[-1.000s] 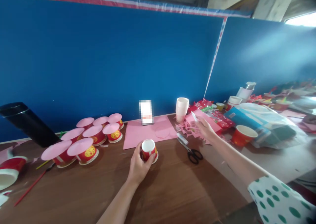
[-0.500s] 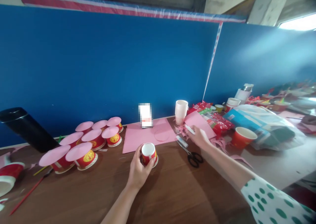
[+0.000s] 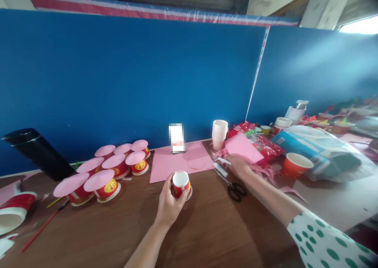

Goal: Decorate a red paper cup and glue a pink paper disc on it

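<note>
My left hand point(image 3: 169, 204) is closed round a small red paper cup point(image 3: 180, 183) that stands upside down on the brown table point(image 3: 206, 228), its white bottom facing up. My right hand point(image 3: 238, 166) reaches out to the right of it. Its fingers are closed on the lower edge of a pink paper sheet point(image 3: 243, 148), which is lifted and tilted. A thin white stick point(image 3: 223, 160) juts left from the same hand. A large pink sheet point(image 3: 165, 165) with a cut circle lies flat just behind the cup.
Black scissors point(image 3: 235, 189) and a glue stick point(image 3: 220, 169) lie beside my right hand. Several upturned red cups topped with pink discs point(image 3: 102, 178) crowd the left. A white cup stack point(image 3: 219, 134), an open red cup point(image 3: 295, 164), a plastic bag point(image 3: 325, 149) and a black cylinder point(image 3: 35, 151) stand around.
My right hand has drawn back toward me and to the left, and the pink sheet has come up off the clutter with it. My left hand has stayed on the cup.
</note>
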`<state>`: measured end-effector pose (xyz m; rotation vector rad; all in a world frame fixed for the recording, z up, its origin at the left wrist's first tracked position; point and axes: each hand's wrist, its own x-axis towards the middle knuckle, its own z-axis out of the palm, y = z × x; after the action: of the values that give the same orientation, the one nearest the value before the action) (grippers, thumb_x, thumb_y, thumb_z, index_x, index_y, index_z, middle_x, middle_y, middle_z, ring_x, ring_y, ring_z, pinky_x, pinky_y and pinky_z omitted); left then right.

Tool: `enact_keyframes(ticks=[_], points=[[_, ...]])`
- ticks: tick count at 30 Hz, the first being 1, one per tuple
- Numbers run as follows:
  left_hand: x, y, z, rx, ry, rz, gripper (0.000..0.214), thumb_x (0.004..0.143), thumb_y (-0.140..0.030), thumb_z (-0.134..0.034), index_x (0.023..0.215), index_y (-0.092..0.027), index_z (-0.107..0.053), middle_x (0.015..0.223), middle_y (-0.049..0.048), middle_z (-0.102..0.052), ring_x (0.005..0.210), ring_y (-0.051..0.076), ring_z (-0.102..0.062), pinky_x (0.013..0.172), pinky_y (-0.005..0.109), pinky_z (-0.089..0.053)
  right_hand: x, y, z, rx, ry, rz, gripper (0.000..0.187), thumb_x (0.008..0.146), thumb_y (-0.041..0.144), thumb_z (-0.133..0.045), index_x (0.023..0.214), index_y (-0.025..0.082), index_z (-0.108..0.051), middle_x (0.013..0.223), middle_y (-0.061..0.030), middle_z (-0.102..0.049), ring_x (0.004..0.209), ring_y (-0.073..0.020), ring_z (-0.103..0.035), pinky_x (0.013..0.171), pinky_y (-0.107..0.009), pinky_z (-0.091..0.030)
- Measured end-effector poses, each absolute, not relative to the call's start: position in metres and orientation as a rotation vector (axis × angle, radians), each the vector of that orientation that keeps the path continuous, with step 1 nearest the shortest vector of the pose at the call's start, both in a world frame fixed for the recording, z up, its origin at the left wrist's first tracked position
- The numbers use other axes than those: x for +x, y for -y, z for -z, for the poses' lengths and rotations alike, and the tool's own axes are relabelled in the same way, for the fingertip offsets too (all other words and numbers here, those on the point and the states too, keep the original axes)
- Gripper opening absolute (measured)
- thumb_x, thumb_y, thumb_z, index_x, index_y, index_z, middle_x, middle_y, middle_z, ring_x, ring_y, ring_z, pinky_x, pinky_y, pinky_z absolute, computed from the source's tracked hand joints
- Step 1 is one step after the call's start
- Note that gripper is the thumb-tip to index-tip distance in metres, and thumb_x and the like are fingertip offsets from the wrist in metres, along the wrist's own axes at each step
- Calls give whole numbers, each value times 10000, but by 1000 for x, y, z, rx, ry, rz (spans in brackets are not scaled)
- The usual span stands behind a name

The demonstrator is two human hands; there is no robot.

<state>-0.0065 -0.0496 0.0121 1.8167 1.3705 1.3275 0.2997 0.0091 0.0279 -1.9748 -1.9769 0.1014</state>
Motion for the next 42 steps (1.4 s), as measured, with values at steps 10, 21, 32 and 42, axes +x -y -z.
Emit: enact_keyframes(ticks=[10,21,32,42], points=[[-7,48,-8,1819,-1357,-1350,595,698,-315,-624,1239,-174,-418,1196,128,-536,1122,263,-507,942,427,-415,301,-7,-30,-1865,1832,-256,94,750,158,-551,801,164,-629,796,-54,-661,737,-193,-599,634,-254,-397],[-7,48,-8,1811,-1379,-1330,590,697,-324,-629,1229,-166,-426,1199,124,-540,1104,252,-524,939,401,-423,296,-17,-35,-1510,1413,-587,315,704,228,-540,998,131,-603,910,-61,-668,734,-165,-634,626,-250,-497],[-6,48,-11,1753,-1335,-1342,606,674,-332,-653,1219,-164,-451,1172,118,-567,1087,256,-540,934,402,-426,258,0,-47,-1261,1231,-954,293,680,285,-625,935,144,-596,717,-8,-607,479,-71,-483,417,-188,-371],[-8,48,-9,1787,-1333,-1373,537,673,-312,-657,1168,-168,-504,1180,123,-549,1102,264,-522,945,407,-409,193,16,-32,-1043,1216,-1257,338,736,405,-613,982,177,-575,588,57,-465,390,-29,-271,367,-178,-208]])
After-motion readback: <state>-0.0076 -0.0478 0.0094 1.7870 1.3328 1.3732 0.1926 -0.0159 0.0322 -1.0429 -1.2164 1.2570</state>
